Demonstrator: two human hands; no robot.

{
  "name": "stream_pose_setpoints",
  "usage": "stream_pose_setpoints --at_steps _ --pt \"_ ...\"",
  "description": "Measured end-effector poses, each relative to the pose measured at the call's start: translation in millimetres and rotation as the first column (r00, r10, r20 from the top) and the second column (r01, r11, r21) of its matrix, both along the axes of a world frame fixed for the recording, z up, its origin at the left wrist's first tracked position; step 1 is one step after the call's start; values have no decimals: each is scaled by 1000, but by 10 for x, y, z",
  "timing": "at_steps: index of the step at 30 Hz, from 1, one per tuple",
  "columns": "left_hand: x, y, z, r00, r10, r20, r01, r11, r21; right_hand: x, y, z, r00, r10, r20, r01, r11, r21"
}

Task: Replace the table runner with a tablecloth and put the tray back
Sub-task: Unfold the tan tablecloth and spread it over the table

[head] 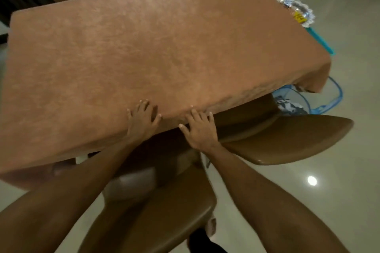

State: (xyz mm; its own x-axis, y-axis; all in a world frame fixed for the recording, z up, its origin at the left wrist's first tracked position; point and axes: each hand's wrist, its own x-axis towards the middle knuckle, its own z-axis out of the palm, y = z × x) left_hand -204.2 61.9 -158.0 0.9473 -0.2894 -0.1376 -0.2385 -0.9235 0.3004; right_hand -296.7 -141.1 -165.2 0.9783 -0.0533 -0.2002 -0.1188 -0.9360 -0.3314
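— What do we make of the cloth?

— We see a rust-brown tablecloth (164, 47) with a mottled, suede-like nap. It lies flat over the whole table and hangs down at the near edge and the right corner.

— And our hands?

— Both are at the near edge. Our left hand (144, 123) has its fingers (144, 107) spread wide and slightly bent, with the tips on the cloth top. Our right hand (200, 131) lies with its fingers (194, 114) splayed and nearly straight against the fold. Neither hand grips anything.

— The tray?

— The tray (296, 11) is silvery with a scalloped, lacy rim. It sits past the table's far right side on something turquoise (320, 40) that we cannot identify.

— Anything else?

— Smooth brown leather-look chairs (287, 135), a blue wire basket (333, 98) and a glossy tiled floor (349, 170).
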Motion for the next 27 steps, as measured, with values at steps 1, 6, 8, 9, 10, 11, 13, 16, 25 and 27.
stream_pose_setpoints --at_steps 1,6,8,9,10,11,13,16,25,27 --pt "17 -184 40 1000 4 -1 -4 1000 -7 -30 -115 16 1000 10 7 -10 1000 2" --pt "56 -764 89 995 15 101 -8 998 -70 53 -715 71 998 34 60 -39 996 82" --pt "65 -932 74 992 15 123 -4 996 -91 200 -925 119 995 46 90 -52 997 63" --pt "118 -1090 36 989 11 147 2 996 -88 329 -1100 118 994 63 85 -68 996 57" --pt "145 -1172 18 986 -1 165 14 997 -82 426 -1189 127 993 87 74 -91 994 59" --pt "196 -1280 -5 984 -6 180 22 996 -85 550 -1303 122 992 114 58 -118 992 54" --pt "347 -1521 -55 978 7 207 16 993 -113 820 -1567 95 987 157 26 -158 987 38" --pt "604 -1935 -113 985 39 169 -17 991 -132 1172 -2083 32 989 141 -42 -141 990 9" --pt "1017 -3251 -237 993 -7 120 32 977 -209 1077 -4530 -87 951 -308 17 308 944 -117" --pt "1061 -3577 -238 994 -41 106 61 978 -202 1215 -4779 -57 957 -289 34 291 949 -125"
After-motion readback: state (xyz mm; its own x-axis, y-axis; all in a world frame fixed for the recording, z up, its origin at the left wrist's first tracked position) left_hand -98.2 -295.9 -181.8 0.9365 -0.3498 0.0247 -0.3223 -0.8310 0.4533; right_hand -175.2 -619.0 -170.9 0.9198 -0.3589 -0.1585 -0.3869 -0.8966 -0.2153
